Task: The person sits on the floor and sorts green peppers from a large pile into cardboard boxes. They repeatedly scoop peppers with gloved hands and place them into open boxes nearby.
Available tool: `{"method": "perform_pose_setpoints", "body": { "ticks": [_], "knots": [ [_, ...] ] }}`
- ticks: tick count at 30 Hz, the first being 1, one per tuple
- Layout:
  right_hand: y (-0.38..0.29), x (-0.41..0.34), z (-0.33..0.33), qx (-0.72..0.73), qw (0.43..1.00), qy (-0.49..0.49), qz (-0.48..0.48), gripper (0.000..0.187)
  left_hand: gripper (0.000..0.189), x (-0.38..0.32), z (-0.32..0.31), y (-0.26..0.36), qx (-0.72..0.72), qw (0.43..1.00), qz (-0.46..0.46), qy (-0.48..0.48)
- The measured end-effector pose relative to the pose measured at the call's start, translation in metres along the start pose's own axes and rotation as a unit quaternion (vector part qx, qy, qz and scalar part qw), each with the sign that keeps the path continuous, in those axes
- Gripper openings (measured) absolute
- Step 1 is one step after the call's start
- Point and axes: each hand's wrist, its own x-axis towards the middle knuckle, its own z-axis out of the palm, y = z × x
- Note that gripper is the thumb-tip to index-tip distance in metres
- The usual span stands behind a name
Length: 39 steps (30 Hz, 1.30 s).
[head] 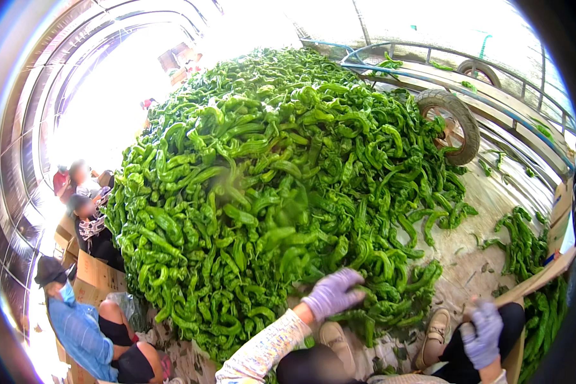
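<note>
A large heap of long green peppers (249, 192) fills the ground before me. My left hand (333, 295), in a lavender glove, is over the heap's near edge. Its fingers are spread and slightly blurred, and I see nothing held in it. My right hand (482, 331), also gloved, is by my right knee, close to the flap of a cardboard box (540, 278). Its fingers are bent and blurred; whether they grip anything or touch the flap is unclear. More green peppers (540, 326) lie in that box.
A metal-framed cart (441, 79) with a rubber-tyred wheel (453, 127) borders the heap at the right. Loose peppers (518, 242) lie on the pale ground sheet (465, 259). A masked person (79, 321) sits at the left by a cardboard box (96, 278); other people are farther back.
</note>
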Motion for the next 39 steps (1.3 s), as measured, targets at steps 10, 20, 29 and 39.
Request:
{"method": "perform_pose_setpoints", "body": {
  "ticks": [10,20,29,39],
  "knots": [
    [-0.003,0.059,0.184,0.135,0.969,-0.207,0.025,0.035,0.004,0.139,-0.241,-0.159,0.234,0.844,-0.079,0.475],
    [0.027,0.044,0.239,0.092,0.909,-0.349,0.207,0.038,0.069,0.209,-0.366,-0.251,0.531,0.697,-0.394,0.276],
    [0.047,0.025,0.251,0.065,0.849,-0.445,0.277,0.044,0.062,0.22,-0.349,-0.242,0.626,0.603,-0.41,0.277],
    [0.033,0.03,0.255,0.151,0.899,-0.318,0.26,0.032,0.046,0.156,-0.256,-0.282,0.622,0.692,-0.14,0.338]
  ]
}}
